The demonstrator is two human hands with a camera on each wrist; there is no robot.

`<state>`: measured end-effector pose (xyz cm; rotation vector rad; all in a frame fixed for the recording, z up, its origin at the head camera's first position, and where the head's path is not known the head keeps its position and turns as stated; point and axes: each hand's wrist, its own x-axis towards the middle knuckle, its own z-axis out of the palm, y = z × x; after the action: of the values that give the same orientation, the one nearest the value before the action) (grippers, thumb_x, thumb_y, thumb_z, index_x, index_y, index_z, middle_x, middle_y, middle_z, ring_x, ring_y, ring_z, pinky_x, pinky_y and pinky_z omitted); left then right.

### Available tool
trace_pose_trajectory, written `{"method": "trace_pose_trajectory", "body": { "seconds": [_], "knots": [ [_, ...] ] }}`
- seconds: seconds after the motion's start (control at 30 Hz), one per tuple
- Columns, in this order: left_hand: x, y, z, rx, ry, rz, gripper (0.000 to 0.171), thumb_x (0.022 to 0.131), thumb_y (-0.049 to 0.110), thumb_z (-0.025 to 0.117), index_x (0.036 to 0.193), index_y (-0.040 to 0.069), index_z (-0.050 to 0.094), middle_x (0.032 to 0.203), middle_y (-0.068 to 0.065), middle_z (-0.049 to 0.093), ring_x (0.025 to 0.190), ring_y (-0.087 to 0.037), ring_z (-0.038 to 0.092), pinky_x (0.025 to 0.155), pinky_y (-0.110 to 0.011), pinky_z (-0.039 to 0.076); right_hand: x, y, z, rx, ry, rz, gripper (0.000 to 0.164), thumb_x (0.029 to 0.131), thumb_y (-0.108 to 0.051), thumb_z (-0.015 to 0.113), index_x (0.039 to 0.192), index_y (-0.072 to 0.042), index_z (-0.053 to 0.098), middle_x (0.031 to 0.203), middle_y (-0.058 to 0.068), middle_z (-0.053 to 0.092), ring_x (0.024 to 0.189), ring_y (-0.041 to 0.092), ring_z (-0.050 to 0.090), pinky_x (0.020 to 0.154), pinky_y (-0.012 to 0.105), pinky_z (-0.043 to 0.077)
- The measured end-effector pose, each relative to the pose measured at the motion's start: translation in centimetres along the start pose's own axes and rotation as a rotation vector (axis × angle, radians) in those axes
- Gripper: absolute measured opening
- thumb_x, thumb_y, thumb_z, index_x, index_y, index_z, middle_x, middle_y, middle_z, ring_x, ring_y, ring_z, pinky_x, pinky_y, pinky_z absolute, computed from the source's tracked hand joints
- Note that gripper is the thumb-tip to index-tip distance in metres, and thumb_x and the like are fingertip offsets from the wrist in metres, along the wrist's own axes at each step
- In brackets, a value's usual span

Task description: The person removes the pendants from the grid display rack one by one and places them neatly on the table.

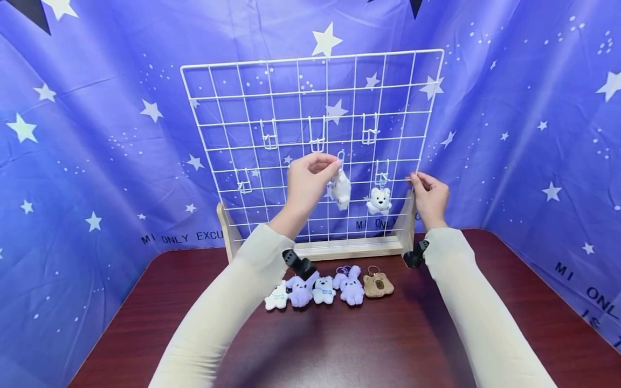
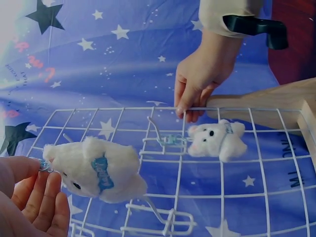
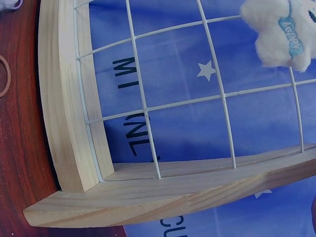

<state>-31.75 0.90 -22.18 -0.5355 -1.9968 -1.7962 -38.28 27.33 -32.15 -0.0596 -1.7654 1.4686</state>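
Note:
My left hand (image 1: 308, 180) pinches the ring and clasp at the top of a white plush bear keychain (image 1: 342, 191). The bear dangles in front of the white wire grid panel (image 1: 312, 96), and in the left wrist view a blue bone-shaped patch (image 2: 102, 173) shows on its belly. My right hand (image 1: 430, 198) grips the grid's right edge wire between thumb and fingers. Beside it, another white plush bear keychain (image 1: 379, 201) hangs from a wire hook (image 1: 382, 168) on the panel.
More wire hooks (image 1: 317, 137) are fixed on the grid, which stands in a wooden base (image 1: 349, 249). On the dark red table (image 1: 339, 345), several plush keychains lie in a row, including a purple rabbit (image 1: 351, 290) and a brown bear-like one (image 1: 378, 285). A starry blue cloth (image 1: 116, 178) surrounds the table.

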Motion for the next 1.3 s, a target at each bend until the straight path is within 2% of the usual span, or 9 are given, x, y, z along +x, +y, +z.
{"method": "trace_pose_trajectory", "body": {
  "seconds": [0.3, 0.43, 0.57, 0.67, 0.8, 0.93, 1.03, 1.13, 1.3],
  "knots": [
    [-2.4, -2.2, -3.1, 0.002, 0.012, -0.039, 0.014, 0.082, 0.011, 0.072, 0.091, 0.000, 0.071, 0.085, -0.011, 0.071, 0.073, -0.009, 0.063, 0.069, -0.022, 0.051, 0.0, 0.2, 0.0, -0.006, -0.003, 0.001, 0.029, 0.089, -0.021, 0.066, 0.105, 0.003, 0.070, 0.072, -0.023, 0.063, 0.068, -0.010, 0.059, 0.068, 0.008, 0.045],
    [-3.7, -3.6, -4.9, -0.002, 0.021, -0.066, 0.015, 0.082, 0.010, 0.073, 0.092, -0.001, 0.071, 0.084, -0.008, 0.071, 0.073, -0.008, 0.062, 0.069, -0.021, 0.050, 0.0, 0.3, 0.0, -0.008, -0.008, 0.005, 0.029, 0.089, -0.020, 0.066, 0.106, 0.003, 0.069, 0.078, -0.016, 0.068, 0.069, -0.011, 0.059, 0.070, 0.008, 0.046],
    [-5.1, -5.2, -6.8, 0.000, 0.030, -0.078, 0.016, 0.082, 0.010, 0.072, 0.093, -0.001, 0.070, 0.082, -0.005, 0.071, 0.074, -0.008, 0.063, 0.070, -0.021, 0.050, -0.7, -1.4, -0.1, 0.006, -0.022, 0.011, 0.027, 0.089, -0.013, 0.065, 0.106, 0.008, 0.067, 0.080, -0.010, 0.070, 0.068, -0.009, 0.060, 0.069, 0.008, 0.046],
    [-6.1, -6.5, -8.1, 0.015, 0.049, -0.074, 0.015, 0.082, 0.009, 0.073, 0.092, -0.002, 0.071, 0.080, -0.004, 0.071, 0.072, -0.007, 0.063, 0.067, -0.020, 0.049, -1.4, -2.9, -0.2, 0.004, -0.029, 0.009, 0.025, 0.089, -0.008, 0.063, 0.106, 0.011, 0.066, 0.085, 0.002, 0.072, 0.068, -0.008, 0.061, 0.069, 0.008, 0.046],
    [-7.4, -8.2, -9.7, 0.021, 0.074, -0.108, 0.016, 0.081, 0.006, 0.072, 0.092, -0.006, 0.070, 0.077, -0.001, 0.070, 0.070, -0.005, 0.062, 0.065, -0.019, 0.049, -1.5, -3.3, -0.2, -0.009, -0.031, 0.002, 0.025, 0.090, -0.008, 0.063, 0.106, 0.010, 0.066, 0.096, 0.016, 0.071, 0.070, -0.008, 0.061, 0.071, 0.008, 0.046],
    [-8.9, -9.6, -11.2, 0.024, 0.088, -0.170, 0.018, 0.082, 0.004, 0.071, 0.094, -0.009, 0.068, 0.075, 0.004, 0.069, 0.069, -0.003, 0.061, 0.066, -0.018, 0.050, -1.5, -3.3, -0.2, 0.002, -0.028, 0.005, 0.024, 0.090, -0.008, 0.063, 0.105, 0.010, 0.067, 0.089, 0.006, 0.072, 0.070, -0.007, 0.061, 0.070, 0.008, 0.046],
    [-10.0, -10.6, -12.4, 0.055, 0.101, -0.188, 0.017, 0.081, 0.003, 0.072, 0.093, -0.008, 0.068, 0.074, 0.006, 0.068, 0.069, -0.003, 0.061, 0.065, -0.018, 0.050, -1.3, -3.1, -0.2, 0.034, -0.033, 0.011, 0.025, 0.089, -0.008, 0.064, 0.106, 0.011, 0.066, 0.083, -0.002, 0.072, 0.069, -0.007, 0.061, 0.070, 0.009, 0.047],
    [-11.0, -11.5, -13.5, 0.081, 0.113, -0.204, 0.015, 0.081, 0.002, 0.071, 0.093, -0.007, 0.069, 0.072, 0.007, 0.068, 0.068, -0.002, 0.061, 0.064, -0.018, 0.050, -1.1, -2.9, -0.2, 0.059, -0.037, 0.016, 0.026, 0.089, -0.008, 0.064, 0.107, 0.012, 0.065, 0.082, -0.004, 0.072, 0.069, -0.007, 0.061, 0.070, 0.009, 0.048],
    [-12.8, -12.4, -15.2, 0.056, 0.127, -0.264, 0.018, 0.082, -0.002, 0.068, 0.096, -0.014, 0.065, 0.069, 0.010, 0.066, 0.065, -0.003, 0.061, 0.064, -0.018, 0.052, -1.2, -2.9, -0.3, 0.065, -0.034, 0.022, 0.027, 0.089, -0.007, 0.064, 0.107, 0.012, 0.065, 0.081, -0.005, 0.072, 0.068, -0.007, 0.061, 0.069, 0.009, 0.047]
  ]
}}
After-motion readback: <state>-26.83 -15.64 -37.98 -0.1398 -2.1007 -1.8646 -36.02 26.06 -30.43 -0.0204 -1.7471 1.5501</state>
